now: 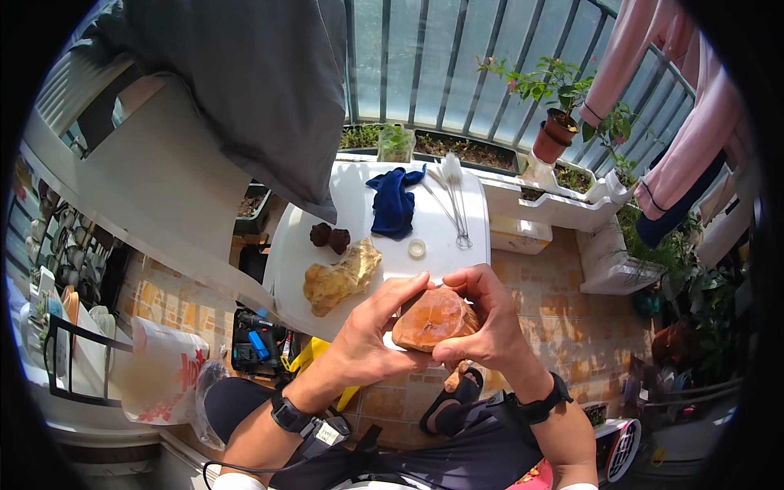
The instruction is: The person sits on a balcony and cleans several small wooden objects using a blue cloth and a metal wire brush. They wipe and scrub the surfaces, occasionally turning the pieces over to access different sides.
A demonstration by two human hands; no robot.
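Between my left hand (380, 327) and my right hand (490, 321) is a reddish-orange stone (432, 321) with a smooth, shiny upper face. The fingers of both hands grip its sides above the near edge of a white table (422, 257). Beyond my left hand, a large rough yellowish rock (343, 275) lies on the table. Two dark brown lumps (329, 237) sit behind it. Farther back are a dark blue cloth (392, 202), a small round pale container (416, 248) and some thin wire stems with white fluffy tops (456, 202).
A grey cloth (275, 92) hangs over the table's left side. Planters (471, 156) and potted plants (554, 138) line the railing. On the tiled floor at left are an open black toolbox (257, 346) and a white bag (162, 373). Pink clothing (698, 122) hangs at right.
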